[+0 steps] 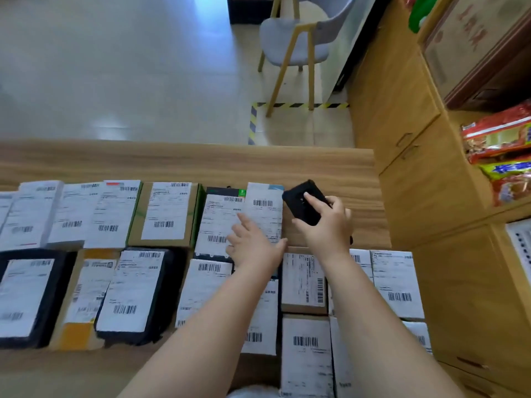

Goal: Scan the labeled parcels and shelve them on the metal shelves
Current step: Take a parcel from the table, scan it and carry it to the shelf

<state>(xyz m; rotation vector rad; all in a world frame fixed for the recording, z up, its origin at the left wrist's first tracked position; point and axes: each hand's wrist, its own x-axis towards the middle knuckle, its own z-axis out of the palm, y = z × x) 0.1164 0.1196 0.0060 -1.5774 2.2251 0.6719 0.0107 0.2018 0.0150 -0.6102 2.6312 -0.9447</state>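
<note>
I see bright, even daylight; bluish glare on floor (115,67) far beyond my hands. Shadows soft. Slight overall blur, label print unreadable. Wide-angle bending at edges, cabinet (408,116) leaning.

Label text on every parcel is too blurred to read. Left hand (253,242) covers the lower right of the white-labelled parcel (265,211) at the back row's right end. Just right of that parcel, right hand (327,225) hides the rear of the black scanner (304,201); its screen faces away. Bottom edge crops the nearest parcels (306,357).
</note>
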